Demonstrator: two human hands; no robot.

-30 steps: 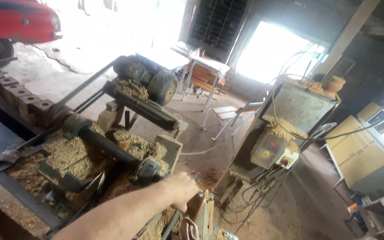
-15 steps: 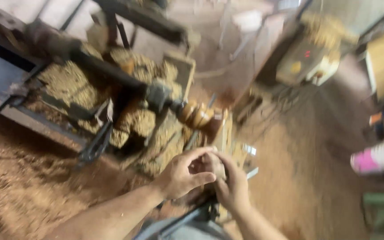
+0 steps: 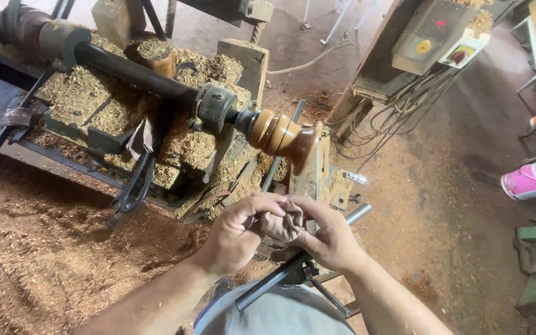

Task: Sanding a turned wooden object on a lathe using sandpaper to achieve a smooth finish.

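Hands meet low in the middle of the view, both closed around one crumpled brown rag [image 3: 282,224]. The left hand [image 3: 238,232] curls its fingers [image 3: 267,203] over the rag from the left, while the right hand [image 3: 327,239] cups it from the right and below, thumb pressed against the cloth. The rag sits bunched between the two palms, just in front of a wood lathe [image 3: 156,93] heaped with shavings. On the lathe's spindle a turned wooden piece [image 3: 283,138] with rounded rings and a flared dark end juts out above the hands, near them but apart. A metal bar [image 3: 305,257] runs slantwise under the right hand. Sawdust [image 3: 44,248] covers the floor to the left. Farther right stand a control box [image 3: 432,34] with cables hanging below it, and a pink and white bucket [image 3: 535,178].
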